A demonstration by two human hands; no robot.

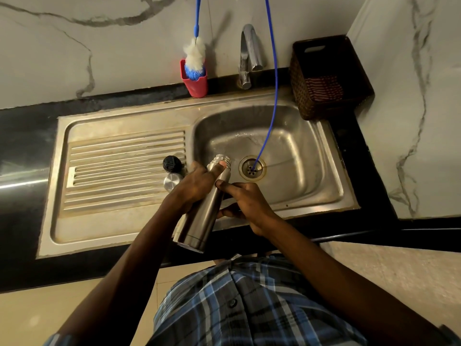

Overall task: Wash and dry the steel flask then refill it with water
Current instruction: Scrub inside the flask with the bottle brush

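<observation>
Head view, the only one. One steel flask (pixel 199 208), cap off, held tilted over the front rim of the sink (pixel 294 136). Long axis runs from base near the person's body up and away to the open threaded mouth, which points toward the drain (pixel 252 168) and sits just left of it.

Left hand (pixel 194 186) is wrapped around the flask's upper body from the left, thumb pressed along the neck. Right hand (pixel 247 203) lies against the flask's right side at mid-body, fingers loosely curled, index tip touching the steel; can't tell if it's actually gripping or only steadying. Left hand is nearer the mouth, right nearer the middle.

Tap (pixel 249 53) is beyond the basin, well apart from the mouth; no water stream visible. Judgement: next move needs the mouth carried forward under the spout.

Counts: one flask, two cap parts (pixel 171 173) on the drainboard just left of the left hand, one bottle brush (pixel 194 61) in a red holder (pixel 195 83), one basket (pixel 329 78), one blue cord (pixel 273 96) running to the drain.
</observation>
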